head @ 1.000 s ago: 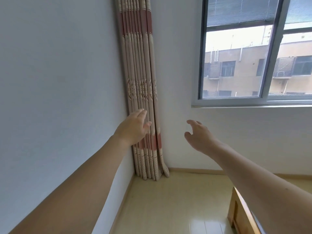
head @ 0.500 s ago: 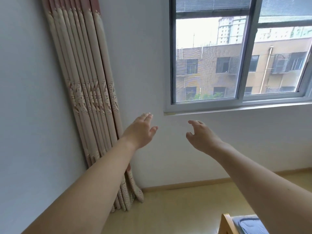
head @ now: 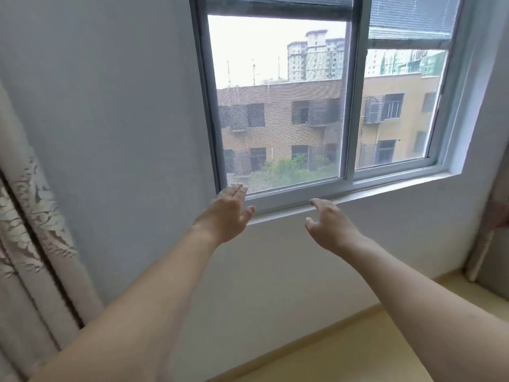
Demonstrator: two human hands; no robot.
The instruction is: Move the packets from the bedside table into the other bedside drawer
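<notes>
Both the left hand (head: 230,213) and right hand (head: 329,224) hover empty, fingers loosely spread, before the window (head: 316,106), with packets and bedside tables out of view, so reaching blind risks missing them.

A sliding window (head: 325,106) with a grey frame is set in a pale wall (head: 124,119); beyond it stand brick and yellow buildings (head: 303,119); a patterned curtain (head: 24,230) hangs at left; light wooden floor (head: 358,354) below.
</notes>
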